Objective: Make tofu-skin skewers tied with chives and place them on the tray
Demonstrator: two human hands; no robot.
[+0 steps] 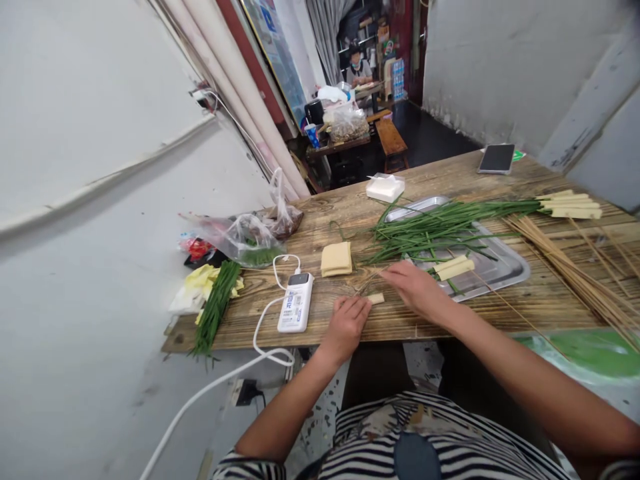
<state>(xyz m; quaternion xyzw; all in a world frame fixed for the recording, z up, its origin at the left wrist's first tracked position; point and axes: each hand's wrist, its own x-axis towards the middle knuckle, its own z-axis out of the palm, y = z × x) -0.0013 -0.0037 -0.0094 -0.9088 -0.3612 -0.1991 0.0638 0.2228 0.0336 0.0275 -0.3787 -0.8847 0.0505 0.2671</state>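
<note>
My left hand [346, 325] is closed at the table's near edge, its fingers pressing on a small pale-yellow tofu-skin roll [377, 299]. Just to the right, my right hand [415, 288] pinches a thin brown stick that looks like a bamboo skewer [367, 281]; it slants down toward my left fingers. How it meets the roll is hidden. A square stack of tofu-skin sheets [336, 259] lies beyond my left hand. Beside my right wrist, finished-looking rolls [454, 268] with green ends rest on a metal tray [520, 270], along with long green chives [435, 223].
Loose bamboo skewers [575, 267] and more rolls [570, 203] lie at the right. A white power bank [296, 303] with a cable, a chive bundle [217, 307] and plastic bags [250, 240] are left. A white box [385, 188] and phone [497, 159] stand at the back; another person sits far off.
</note>
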